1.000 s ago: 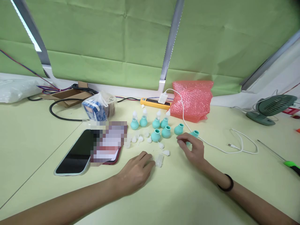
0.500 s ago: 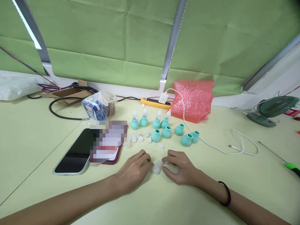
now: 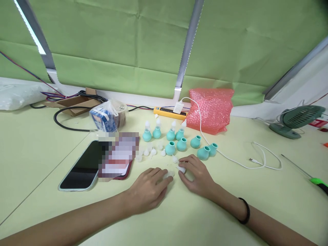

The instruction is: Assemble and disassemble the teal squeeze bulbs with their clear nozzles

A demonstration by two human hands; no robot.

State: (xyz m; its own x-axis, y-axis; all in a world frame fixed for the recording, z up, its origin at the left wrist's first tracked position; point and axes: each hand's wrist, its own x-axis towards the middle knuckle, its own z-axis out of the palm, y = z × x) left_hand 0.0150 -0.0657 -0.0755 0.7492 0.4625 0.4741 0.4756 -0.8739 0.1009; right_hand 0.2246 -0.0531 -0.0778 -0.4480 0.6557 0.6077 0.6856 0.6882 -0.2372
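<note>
My left hand (image 3: 150,189) rests palm down on the pale green table, its fingertips closed on a small clear plastic piece (image 3: 169,174). My right hand (image 3: 196,174) lies just right of it, thumb and forefinger pinched on a small white cap (image 3: 181,168). Beyond the hands stand several teal rubber bulbs (image 3: 181,144); those in the back row carry white nozzles (image 3: 147,125). Several loose white caps (image 3: 150,150) lie scattered left of the bulbs.
A phone (image 3: 83,165) and a dark red case (image 3: 119,160) lie at the left. Behind are a plastic-wrapped blue box (image 3: 107,118), a yellow power strip (image 3: 169,112), pink bubble wrap (image 3: 211,107) and a white cable (image 3: 258,159). A green fan (image 3: 297,119) and a green-handled screwdriver (image 3: 314,177) are at the right.
My right hand came back from the rightmost teal bulb, leaving it lying on the table, and moved left beside my left hand, where it now pinches a white cap. My left hand barely shifted.
</note>
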